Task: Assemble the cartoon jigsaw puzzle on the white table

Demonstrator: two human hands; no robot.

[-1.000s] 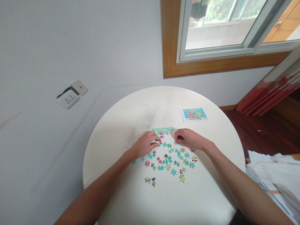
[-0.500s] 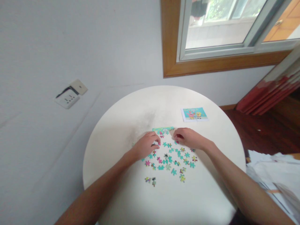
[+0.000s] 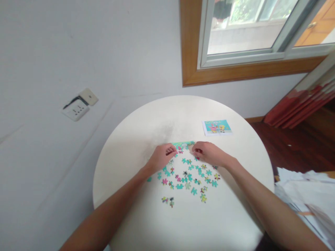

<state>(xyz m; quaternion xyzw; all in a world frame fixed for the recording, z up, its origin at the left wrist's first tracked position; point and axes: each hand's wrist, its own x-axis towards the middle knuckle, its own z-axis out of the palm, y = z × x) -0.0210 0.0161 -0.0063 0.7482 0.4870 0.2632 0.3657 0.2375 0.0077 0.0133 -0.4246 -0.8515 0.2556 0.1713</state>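
Observation:
A joined strip of jigsaw puzzle (image 3: 180, 144), teal with cartoon figures, lies in the middle of the white table. At its left end my left hand (image 3: 163, 156) pinches a small pink puzzle piece, mostly covered by the fingertips. My right hand (image 3: 209, 153) is curled at the strip's right end, thumb and fingers together; what they grip, if anything, is hidden. Between and below the hands, loose puzzle pieces (image 3: 190, 177) in teal, pink and yellow are scattered. Two pieces (image 3: 171, 202) lie side by side nearer to me.
A cartoon picture card (image 3: 217, 127) lies at the back right of the round table (image 3: 125, 139). The wall with a socket (image 3: 75, 109) rises behind, with a window above. Papers (image 3: 309, 191) are piled beyond the table's right edge.
My left hand has moved up and away from me, bringing the pink piece to the strip's left end. My right hand has shifted slightly left.

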